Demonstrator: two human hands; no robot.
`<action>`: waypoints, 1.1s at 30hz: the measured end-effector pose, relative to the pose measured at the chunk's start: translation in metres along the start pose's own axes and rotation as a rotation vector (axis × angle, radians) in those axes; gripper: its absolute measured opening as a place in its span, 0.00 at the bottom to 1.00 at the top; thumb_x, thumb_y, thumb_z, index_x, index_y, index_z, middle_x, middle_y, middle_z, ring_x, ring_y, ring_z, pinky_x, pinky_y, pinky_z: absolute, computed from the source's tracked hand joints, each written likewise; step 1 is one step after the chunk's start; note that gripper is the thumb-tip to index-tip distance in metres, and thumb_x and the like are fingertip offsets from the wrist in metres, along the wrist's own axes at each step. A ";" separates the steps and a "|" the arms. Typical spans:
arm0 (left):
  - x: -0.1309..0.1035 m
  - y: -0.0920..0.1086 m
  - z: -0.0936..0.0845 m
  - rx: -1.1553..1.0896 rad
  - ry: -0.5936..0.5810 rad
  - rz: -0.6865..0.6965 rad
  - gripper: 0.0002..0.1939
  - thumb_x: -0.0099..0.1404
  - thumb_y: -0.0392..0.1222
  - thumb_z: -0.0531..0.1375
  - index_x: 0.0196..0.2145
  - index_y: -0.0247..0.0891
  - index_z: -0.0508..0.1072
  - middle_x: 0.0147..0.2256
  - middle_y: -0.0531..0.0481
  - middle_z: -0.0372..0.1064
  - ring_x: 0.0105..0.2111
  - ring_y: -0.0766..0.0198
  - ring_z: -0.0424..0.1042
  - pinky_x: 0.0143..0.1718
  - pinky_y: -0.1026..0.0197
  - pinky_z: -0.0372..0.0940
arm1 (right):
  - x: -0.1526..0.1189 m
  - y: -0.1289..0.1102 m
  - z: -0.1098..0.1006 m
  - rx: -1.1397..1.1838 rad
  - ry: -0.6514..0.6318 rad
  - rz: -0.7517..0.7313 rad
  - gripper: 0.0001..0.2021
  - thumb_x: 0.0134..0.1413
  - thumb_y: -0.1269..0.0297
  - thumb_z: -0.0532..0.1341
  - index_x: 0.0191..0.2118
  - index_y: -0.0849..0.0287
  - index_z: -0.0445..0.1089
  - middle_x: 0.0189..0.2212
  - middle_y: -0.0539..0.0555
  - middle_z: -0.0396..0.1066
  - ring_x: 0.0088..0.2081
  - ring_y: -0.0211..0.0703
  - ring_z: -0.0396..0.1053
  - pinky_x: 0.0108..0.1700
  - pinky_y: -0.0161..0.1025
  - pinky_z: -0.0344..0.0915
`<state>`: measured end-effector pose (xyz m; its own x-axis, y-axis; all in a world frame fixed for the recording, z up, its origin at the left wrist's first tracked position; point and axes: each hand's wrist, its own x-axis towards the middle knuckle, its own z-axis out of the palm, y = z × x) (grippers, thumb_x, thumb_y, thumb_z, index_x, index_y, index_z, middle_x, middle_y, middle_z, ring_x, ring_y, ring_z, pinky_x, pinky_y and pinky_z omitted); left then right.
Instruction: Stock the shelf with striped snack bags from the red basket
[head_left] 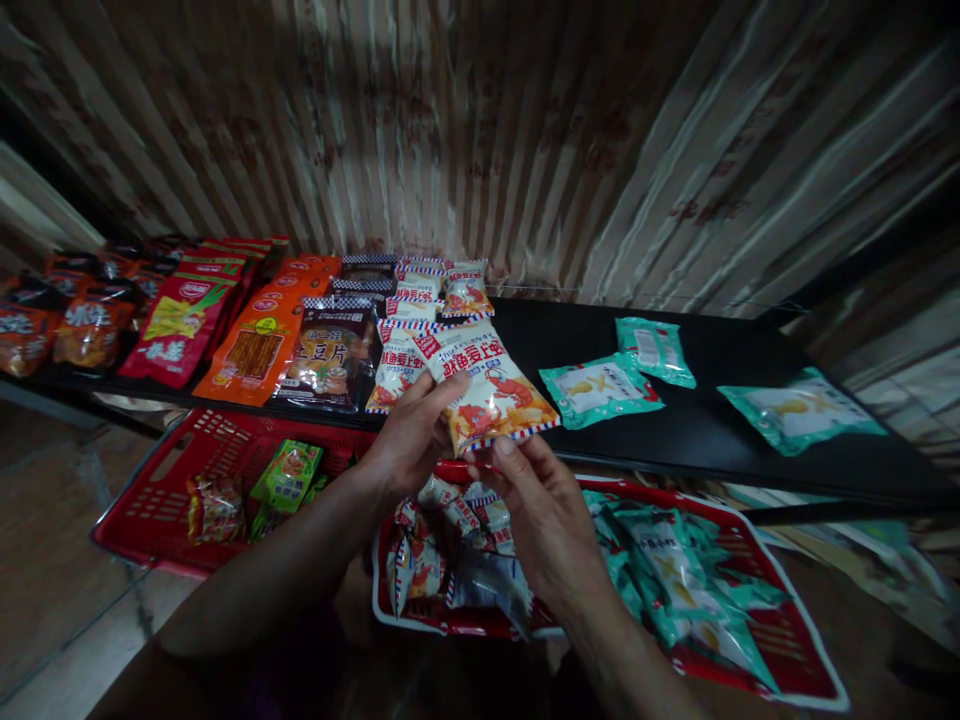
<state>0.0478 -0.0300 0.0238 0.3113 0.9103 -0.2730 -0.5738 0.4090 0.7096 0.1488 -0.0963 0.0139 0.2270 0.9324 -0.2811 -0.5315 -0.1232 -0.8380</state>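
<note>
Both hands hold one white-and-orange snack bag with shrimp pictures, over the front edge of the black shelf. My left hand grips its left side, thumb on the front. My right hand pinches the lower edge between thumb and fingers. Similar white bags lie on the shelf just behind and left of it. Beneath my hands, a red basket with a white rim holds more shrimp bags on its left and several teal bags on its right.
Left along the shelf are brown bags, orange packets, red packets and black-and-orange bags. Teal bags lie to the right. Another red basket at lower left holds green packets. Corrugated sheeting stands behind.
</note>
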 end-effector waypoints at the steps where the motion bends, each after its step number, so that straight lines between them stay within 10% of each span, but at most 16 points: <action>1: 0.000 0.001 0.000 -0.004 -0.001 -0.001 0.11 0.59 0.39 0.62 0.40 0.35 0.68 0.38 0.46 0.73 0.33 0.62 0.74 0.38 0.58 0.68 | 0.001 -0.001 -0.001 -0.003 0.024 -0.015 0.15 0.36 0.56 0.72 0.31 0.57 0.73 0.28 0.48 0.75 0.29 0.34 0.72 0.31 0.29 0.69; 18: -0.001 -0.002 -0.005 0.198 -0.116 0.099 0.23 0.58 0.42 0.63 0.50 0.39 0.63 0.46 0.43 0.70 0.41 0.57 0.73 0.42 0.54 0.67 | 0.011 -0.018 -0.015 0.016 0.053 0.005 0.22 0.35 0.61 0.73 0.42 0.50 0.74 0.41 0.50 0.76 0.40 0.41 0.72 0.39 0.36 0.70; 25: 0.003 -0.006 -0.006 0.496 0.107 0.359 0.26 0.52 0.43 0.65 0.46 0.37 0.60 0.42 0.46 0.64 0.40 0.63 0.68 0.42 0.59 0.65 | 0.016 -0.011 -0.019 -0.080 0.102 -0.120 0.24 0.39 0.58 0.70 0.46 0.51 0.70 0.43 0.52 0.75 0.43 0.46 0.72 0.49 0.46 0.66; 33: -0.004 0.000 -0.007 0.509 -0.031 0.347 0.19 0.59 0.46 0.60 0.47 0.37 0.65 0.43 0.44 0.68 0.42 0.60 0.68 0.44 0.57 0.64 | 0.009 -0.009 -0.025 -0.563 0.153 -0.513 0.20 0.48 0.58 0.65 0.48 0.52 0.68 0.46 0.55 0.69 0.46 0.49 0.69 0.48 0.50 0.66</action>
<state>0.0413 -0.0330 0.0206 0.1974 0.9794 0.0429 -0.2139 0.0003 0.9769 0.1759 -0.0952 0.0073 0.4643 0.8674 0.1791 0.1556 0.1191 -0.9806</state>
